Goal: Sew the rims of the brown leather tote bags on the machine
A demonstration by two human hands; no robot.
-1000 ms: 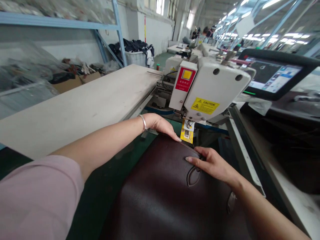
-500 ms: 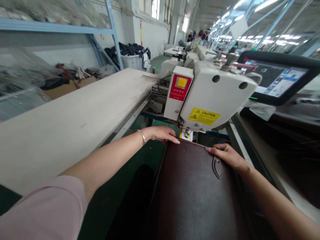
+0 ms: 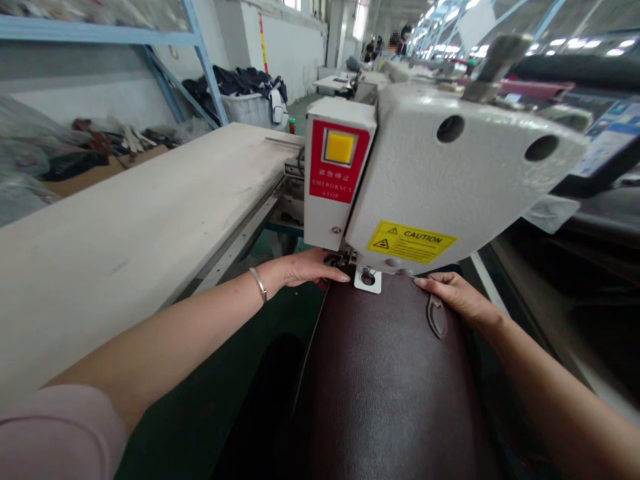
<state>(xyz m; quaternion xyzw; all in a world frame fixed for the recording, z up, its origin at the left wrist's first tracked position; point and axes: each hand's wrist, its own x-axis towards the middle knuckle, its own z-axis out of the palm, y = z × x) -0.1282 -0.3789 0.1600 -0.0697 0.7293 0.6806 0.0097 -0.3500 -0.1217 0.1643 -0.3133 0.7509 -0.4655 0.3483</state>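
A dark brown leather panel (image 3: 385,373) stretches from the bottom of the view up to the head of a white sewing machine (image 3: 440,180). My left hand (image 3: 313,268) grips the panel's far left corner, thumb on top and fingers beneath. On the far right edge, my right hand (image 3: 457,293) pinches the leather the same way. Just below it lies a small leather loop (image 3: 437,317) on the panel. Between my hands, the machine's metal presser plate (image 3: 367,280) sits over the panel's far edge. Whether it presses on the leather I cannot tell.
A red emergency stop box (image 3: 333,160) with a yellow button is on the machine's left. A long pale tabletop (image 3: 150,207) runs along the left. Behind it are a bin of dark cloth (image 3: 247,107) and a blue rack (image 3: 100,33). A screen (image 3: 613,133) stands at right.
Both hands have carried the panel's far edge forward, under the machine head and presser plate. My view has moved closer to the machine.
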